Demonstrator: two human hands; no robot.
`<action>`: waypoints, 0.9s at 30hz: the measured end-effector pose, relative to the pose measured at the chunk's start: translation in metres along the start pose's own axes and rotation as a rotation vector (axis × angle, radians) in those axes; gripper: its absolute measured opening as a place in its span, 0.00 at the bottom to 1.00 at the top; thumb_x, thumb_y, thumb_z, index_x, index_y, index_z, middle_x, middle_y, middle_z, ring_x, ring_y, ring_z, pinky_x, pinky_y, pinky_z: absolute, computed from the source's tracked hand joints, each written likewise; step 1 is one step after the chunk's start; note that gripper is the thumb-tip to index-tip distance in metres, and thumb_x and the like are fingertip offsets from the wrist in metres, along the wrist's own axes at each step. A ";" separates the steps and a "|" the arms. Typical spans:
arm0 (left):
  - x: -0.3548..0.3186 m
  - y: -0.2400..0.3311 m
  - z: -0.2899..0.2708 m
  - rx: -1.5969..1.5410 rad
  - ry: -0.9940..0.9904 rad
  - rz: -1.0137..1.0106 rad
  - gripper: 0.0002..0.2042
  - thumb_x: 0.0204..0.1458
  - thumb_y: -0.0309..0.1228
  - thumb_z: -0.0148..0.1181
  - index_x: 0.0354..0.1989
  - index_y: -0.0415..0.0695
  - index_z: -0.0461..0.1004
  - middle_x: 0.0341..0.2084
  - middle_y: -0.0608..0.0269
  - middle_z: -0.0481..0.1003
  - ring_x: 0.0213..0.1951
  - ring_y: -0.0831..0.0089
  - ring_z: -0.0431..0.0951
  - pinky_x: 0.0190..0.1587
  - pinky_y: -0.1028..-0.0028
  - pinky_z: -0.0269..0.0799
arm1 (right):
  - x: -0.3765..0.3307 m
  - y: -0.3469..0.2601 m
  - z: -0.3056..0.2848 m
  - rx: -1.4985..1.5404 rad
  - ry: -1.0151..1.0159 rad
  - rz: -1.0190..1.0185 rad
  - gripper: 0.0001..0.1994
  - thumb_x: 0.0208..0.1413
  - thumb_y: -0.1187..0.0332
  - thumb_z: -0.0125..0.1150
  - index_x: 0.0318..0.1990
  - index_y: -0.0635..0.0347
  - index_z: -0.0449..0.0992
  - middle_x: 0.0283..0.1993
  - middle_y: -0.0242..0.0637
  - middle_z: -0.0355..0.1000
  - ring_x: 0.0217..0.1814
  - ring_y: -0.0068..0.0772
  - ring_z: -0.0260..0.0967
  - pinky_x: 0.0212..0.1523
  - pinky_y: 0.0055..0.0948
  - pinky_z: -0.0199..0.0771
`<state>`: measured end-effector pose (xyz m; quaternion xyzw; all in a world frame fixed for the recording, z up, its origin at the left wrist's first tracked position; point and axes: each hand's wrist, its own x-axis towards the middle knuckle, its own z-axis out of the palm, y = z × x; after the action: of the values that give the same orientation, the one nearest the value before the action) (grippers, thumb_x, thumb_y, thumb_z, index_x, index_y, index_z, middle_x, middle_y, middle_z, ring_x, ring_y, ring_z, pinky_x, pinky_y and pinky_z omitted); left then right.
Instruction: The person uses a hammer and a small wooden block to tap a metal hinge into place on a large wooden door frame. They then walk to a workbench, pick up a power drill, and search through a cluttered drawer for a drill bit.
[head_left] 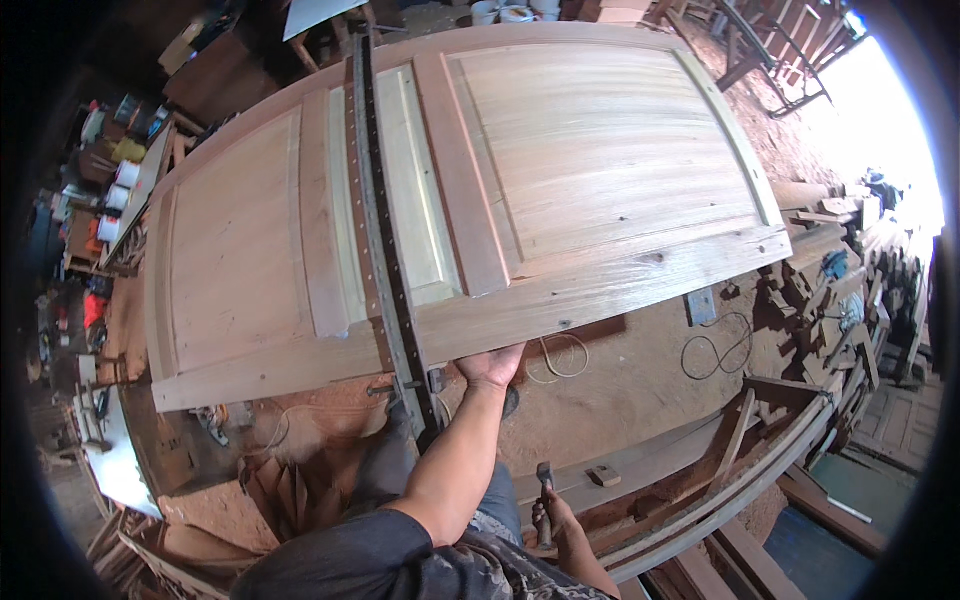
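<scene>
Though wide, door [600, 150] over left grip [491, 366]

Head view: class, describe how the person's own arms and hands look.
A dark grey sleeve ends near the left elbow. The left forearm is bare, with no watch or band showing. The left hand and right hand are ungloved. No right sleeve can be made out.

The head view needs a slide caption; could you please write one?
Left hand under the near edge of a panelled wooden door; right hand holding a hammer-like tool.
</scene>
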<state>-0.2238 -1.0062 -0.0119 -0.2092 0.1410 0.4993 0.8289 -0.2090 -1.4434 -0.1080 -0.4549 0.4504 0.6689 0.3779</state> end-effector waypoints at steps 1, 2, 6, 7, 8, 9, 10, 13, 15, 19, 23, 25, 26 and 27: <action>0.000 0.001 -0.004 -0.005 -0.040 -0.013 0.26 0.62 0.54 0.55 0.59 0.48 0.75 0.57 0.54 0.76 0.61 0.49 0.74 0.63 0.41 0.69 | 0.000 -0.004 -0.004 -0.033 0.011 -0.009 0.22 0.71 0.44 0.52 0.36 0.53 0.63 0.23 0.30 0.63 0.19 0.29 0.61 0.22 0.31 0.67; -0.001 0.005 -0.008 -0.008 -0.081 -0.026 0.26 0.62 0.54 0.54 0.59 0.48 0.75 0.57 0.55 0.76 0.60 0.50 0.74 0.63 0.42 0.69 | 0.000 -0.008 -0.007 -0.067 0.021 -0.018 0.23 0.71 0.43 0.53 0.36 0.53 0.63 0.23 0.30 0.63 0.20 0.30 0.61 0.22 0.31 0.68; 0.004 0.004 -0.014 -0.005 -0.045 0.016 0.26 0.63 0.54 0.54 0.59 0.47 0.75 0.57 0.55 0.76 0.61 0.52 0.74 0.65 0.46 0.69 | 0.009 -0.044 -0.013 -0.227 0.078 -0.046 0.26 0.68 0.39 0.55 0.37 0.56 0.66 0.23 0.33 0.65 0.20 0.33 0.64 0.24 0.36 0.69; 0.003 0.006 -0.016 -0.001 0.001 0.034 0.26 0.63 0.54 0.54 0.59 0.46 0.75 0.57 0.55 0.76 0.61 0.53 0.73 0.65 0.47 0.68 | 0.011 -0.053 -0.010 -0.284 0.090 -0.063 0.27 0.67 0.38 0.55 0.37 0.57 0.68 0.24 0.34 0.65 0.20 0.34 0.65 0.25 0.37 0.70; 0.007 0.000 -0.017 0.007 0.051 0.014 0.26 0.63 0.53 0.53 0.59 0.46 0.75 0.57 0.56 0.76 0.62 0.54 0.73 0.65 0.48 0.68 | 0.004 -0.060 0.002 -0.392 0.147 -0.141 0.29 0.66 0.36 0.55 0.37 0.58 0.68 0.24 0.35 0.66 0.21 0.34 0.65 0.25 0.37 0.70; 0.005 -0.002 -0.017 0.069 0.196 0.007 0.25 0.64 0.54 0.52 0.57 0.47 0.76 0.55 0.57 0.78 0.59 0.55 0.75 0.62 0.50 0.71 | -0.005 -0.071 0.022 -0.524 0.194 -0.199 0.31 0.65 0.33 0.54 0.38 0.59 0.69 0.25 0.36 0.67 0.22 0.35 0.66 0.26 0.37 0.70; 0.000 -0.008 -0.018 0.130 0.342 0.001 0.25 0.64 0.55 0.52 0.56 0.48 0.76 0.53 0.58 0.79 0.55 0.57 0.78 0.58 0.53 0.75 | -0.012 -0.081 0.044 -0.656 0.240 -0.258 0.33 0.64 0.31 0.54 0.38 0.60 0.70 0.26 0.37 0.68 0.22 0.36 0.67 0.27 0.37 0.70; -0.029 -0.011 -0.051 0.544 0.599 -0.199 0.21 0.66 0.52 0.51 0.50 0.48 0.79 0.41 0.60 0.82 0.43 0.64 0.83 0.45 0.63 0.78 | -0.007 -0.116 0.087 -0.737 0.119 -0.399 0.40 0.63 0.25 0.45 0.40 0.62 0.72 0.25 0.38 0.69 0.25 0.36 0.69 0.29 0.36 0.70; -0.063 -0.028 -0.034 1.478 0.284 -0.234 0.18 0.65 0.46 0.57 0.48 0.43 0.79 0.35 0.61 0.81 0.36 0.65 0.81 0.43 0.63 0.77 | 0.000 -0.141 0.121 -0.818 0.029 -0.454 0.38 0.66 0.27 0.42 0.41 0.60 0.73 0.26 0.36 0.69 0.25 0.34 0.69 0.29 0.35 0.71; -0.076 -0.010 0.078 2.863 -0.365 0.547 0.25 0.66 0.47 0.55 0.61 0.38 0.73 0.59 0.43 0.73 0.61 0.46 0.72 0.62 0.45 0.67 | 0.000 -0.181 0.205 -0.895 -0.204 -0.424 0.34 0.70 0.32 0.39 0.41 0.58 0.73 0.25 0.34 0.69 0.23 0.30 0.68 0.25 0.32 0.71; -0.046 0.030 0.074 3.118 -0.062 0.561 0.33 0.68 0.51 0.50 0.74 0.43 0.62 0.74 0.38 0.56 0.75 0.35 0.51 0.75 0.39 0.46 | 0.003 -0.195 0.291 -0.839 -0.461 -0.269 0.30 0.73 0.37 0.37 0.38 0.56 0.71 0.23 0.31 0.66 0.17 0.26 0.63 0.20 0.28 0.66; -0.039 0.035 0.072 3.072 -0.107 0.411 0.36 0.67 0.52 0.51 0.77 0.42 0.55 0.75 0.36 0.54 0.76 0.31 0.46 0.75 0.37 0.43 | 0.019 -0.200 0.317 -0.848 -0.492 -0.240 0.28 0.74 0.39 0.37 0.37 0.55 0.71 0.22 0.30 0.65 0.15 0.25 0.60 0.18 0.28 0.64; -0.037 0.037 0.071 3.049 -0.127 0.417 0.36 0.67 0.52 0.52 0.77 0.43 0.56 0.74 0.36 0.54 0.76 0.31 0.48 0.74 0.36 0.45 | 0.028 -0.203 0.327 -0.852 -0.506 -0.226 0.27 0.75 0.41 0.37 0.37 0.54 0.70 0.21 0.29 0.64 0.14 0.24 0.59 0.17 0.28 0.63; -0.035 0.038 0.071 3.046 -0.131 0.401 0.36 0.67 0.51 0.52 0.77 0.43 0.56 0.75 0.36 0.54 0.76 0.31 0.48 0.75 0.36 0.45 | 0.035 -0.203 0.338 -0.843 -0.541 -0.215 0.27 0.75 0.41 0.37 0.37 0.54 0.70 0.21 0.29 0.64 0.14 0.24 0.58 0.17 0.28 0.63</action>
<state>-0.2721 -0.9829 0.0575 0.8534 0.4908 -0.0060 0.1755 -0.1240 -1.0579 -0.1331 -0.4223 -0.0218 0.8435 0.3312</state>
